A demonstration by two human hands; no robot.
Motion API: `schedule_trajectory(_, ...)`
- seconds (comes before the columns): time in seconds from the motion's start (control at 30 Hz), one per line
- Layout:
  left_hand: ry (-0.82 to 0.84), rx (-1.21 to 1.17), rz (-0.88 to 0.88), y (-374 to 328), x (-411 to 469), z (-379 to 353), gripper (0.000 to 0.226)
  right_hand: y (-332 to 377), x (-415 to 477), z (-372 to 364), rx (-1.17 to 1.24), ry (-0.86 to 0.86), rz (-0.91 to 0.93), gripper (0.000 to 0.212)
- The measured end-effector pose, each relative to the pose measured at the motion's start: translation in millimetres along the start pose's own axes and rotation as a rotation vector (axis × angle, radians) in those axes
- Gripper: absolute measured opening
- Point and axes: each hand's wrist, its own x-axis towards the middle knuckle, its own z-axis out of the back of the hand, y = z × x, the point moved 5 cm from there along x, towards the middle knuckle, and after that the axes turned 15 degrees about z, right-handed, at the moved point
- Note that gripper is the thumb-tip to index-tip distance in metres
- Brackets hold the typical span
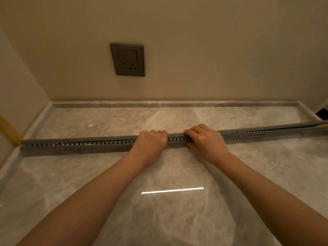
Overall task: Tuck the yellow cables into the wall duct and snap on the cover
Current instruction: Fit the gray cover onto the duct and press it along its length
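Observation:
A long grey slotted duct (88, 145) lies across the marble surface from the left wall to the right edge. Its grey cover (175, 135) sits along the top; at the far right the cover (301, 125) stands slightly lifted off the duct. Yellow cables (8, 128) leave the duct's left end and run up the left wall, and a bit of yellow shows at the right end (322, 124). My left hand (150, 142) grips the duct at mid-length with fingers curled over the cover. My right hand (204, 139) grips it just to the right, fingers curled over the top.
A grey wall socket (127, 59) sits on the beige back wall above the duct. The marble surface (159, 219) has a raised rim (159, 103) at the back and left. A dark opening (322, 113) shows at the far right.

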Motion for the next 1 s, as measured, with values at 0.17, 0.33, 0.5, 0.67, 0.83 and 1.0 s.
schedule_trajectory(0.17, -0.006, -0.034, -0.019, 1, 0, -6, 0.018, -4, -3, 1, -0.044, 0.068, -0.034, 0.027)
schedule_trajectory(0.33, 0.006, -0.031, 0.013, 4, -2, -7, 0.015, -12, -8, 1, -0.082, 0.120, -0.046, 0.027)
schedule_trajectory(0.5, 0.026, -0.034, 0.047, 2, -1, -11, 0.015, -20, -8, 2, -0.074, 0.120, 0.028, 0.026)
schedule_trajectory(0.67, 0.006, -0.083, 0.061, 4, -2, -11, 0.030, -27, -5, -7, -0.057, 0.147, 0.113, 0.030)
schedule_trajectory(0.83, 0.024, -0.177, 0.180, -3, -5, 0, 0.030, -30, -7, -10, -0.055, 0.162, 0.184, 0.029)
schedule_trajectory(1.0, 0.065, -0.116, 0.338, -11, -9, 2, 0.025, -30, -7, -6, -0.013, 0.105, 0.222, 0.024)
